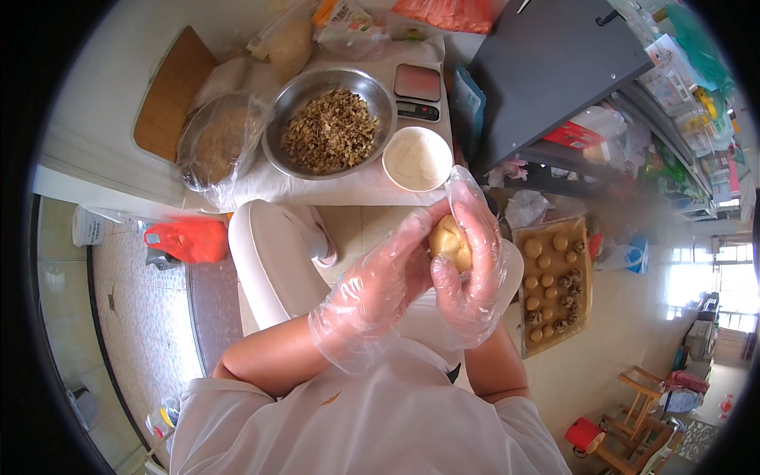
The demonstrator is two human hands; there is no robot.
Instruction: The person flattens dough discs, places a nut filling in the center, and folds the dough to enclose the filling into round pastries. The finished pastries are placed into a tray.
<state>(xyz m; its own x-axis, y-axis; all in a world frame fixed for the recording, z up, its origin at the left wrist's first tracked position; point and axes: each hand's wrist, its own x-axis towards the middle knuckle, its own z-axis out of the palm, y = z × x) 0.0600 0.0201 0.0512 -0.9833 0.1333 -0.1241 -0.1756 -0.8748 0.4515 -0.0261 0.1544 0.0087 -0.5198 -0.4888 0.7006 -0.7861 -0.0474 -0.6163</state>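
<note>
Thin clear plastic gloves cover both of my hands. A smooth yellow dough ball (450, 242) with creases on its surface is cupped between them. My right hand (478, 267) curls around its right side, thumb below and fingers above. From the other side my left hand (383, 276) presses against it, with part of its fingers hidden behind the ball. Just beyond my fingertips stands a white bowl of pale flour (417, 159). Left of that, a steel basin (274, 139) holds a chopped, nutty brown filling (332, 130).
A kitchen scale (418, 89) sits behind the flour bowl. Plastic film covers another basin (219, 142) at left. On my right, a lined tray (555, 237) carries several dough balls and dark filling balls. A grey cabinet panel (552, 65) rises at the back right.
</note>
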